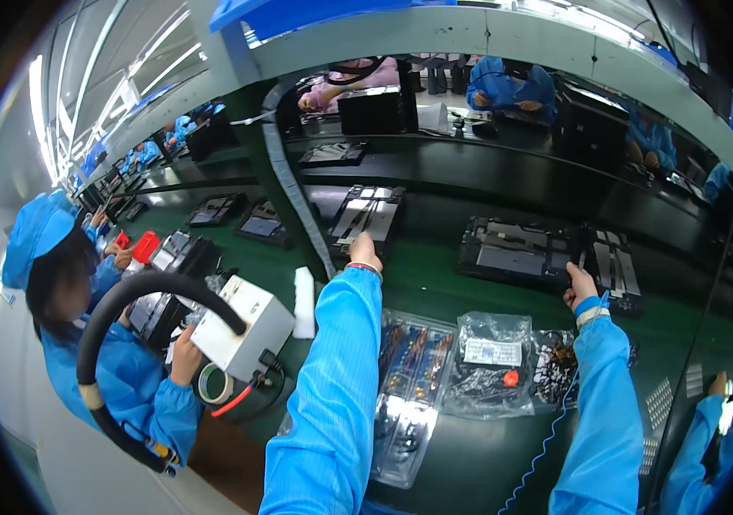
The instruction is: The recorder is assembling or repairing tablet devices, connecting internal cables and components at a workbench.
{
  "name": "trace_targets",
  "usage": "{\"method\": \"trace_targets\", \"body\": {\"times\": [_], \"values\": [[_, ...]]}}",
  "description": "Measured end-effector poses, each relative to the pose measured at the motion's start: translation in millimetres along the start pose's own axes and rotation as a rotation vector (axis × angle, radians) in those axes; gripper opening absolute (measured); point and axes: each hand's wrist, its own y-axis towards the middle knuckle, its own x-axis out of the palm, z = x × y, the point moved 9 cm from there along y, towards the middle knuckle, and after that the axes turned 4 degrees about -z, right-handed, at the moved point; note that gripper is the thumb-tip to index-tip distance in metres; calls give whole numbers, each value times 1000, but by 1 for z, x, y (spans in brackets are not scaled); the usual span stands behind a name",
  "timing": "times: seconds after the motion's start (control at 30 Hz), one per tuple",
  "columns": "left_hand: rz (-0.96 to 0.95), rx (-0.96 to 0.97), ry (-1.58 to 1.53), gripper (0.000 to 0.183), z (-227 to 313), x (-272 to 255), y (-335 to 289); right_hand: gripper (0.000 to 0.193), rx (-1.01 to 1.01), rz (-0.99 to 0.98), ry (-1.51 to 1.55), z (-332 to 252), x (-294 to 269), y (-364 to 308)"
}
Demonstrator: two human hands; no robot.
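Note:
Two blue-sleeved arms reach forward over a dark green bench. My left hand is closed at the near edge of an open-backed tablet with silver panels and black strips inside; its fingertips are partly hidden. My right hand wears a pale wrist strap with a coiled blue cord. It grips the near edge of another open-backed tablet. Left of that hand, and touching this tablet, lies a wider dark device with grey panels.
Between my forearms are a clear tray of small parts, a plastic bag and a bag of dark parts. A white box with a black hose stands left, beside a co-worker. A post rises ahead.

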Motion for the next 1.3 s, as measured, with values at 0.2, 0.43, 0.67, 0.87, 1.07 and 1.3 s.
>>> {"method": "trace_targets", "body": {"times": [0.2,0.43,0.67,0.87,1.07,1.3], "values": [[288,138,181,43,2,22,-33,26,-337,-5,-501,-37,-17,-16],[81,174,-182,35,20,30,6,36,-125,-597,70,-68,55,-255],[-534,-175,-199,24,7,55,-165,39,-166,-461,285,-32,-15,-333],[-914,-558,146,37,-6,-21,-393,52,-65,-405,493,1,-79,-332],[-1061,-620,299,56,-57,-86,-480,48,-122,-401,134,41,-129,-379],[-1238,912,1341,59,-55,-105,-523,44,-128,-308,103,95,-156,-383]]}}
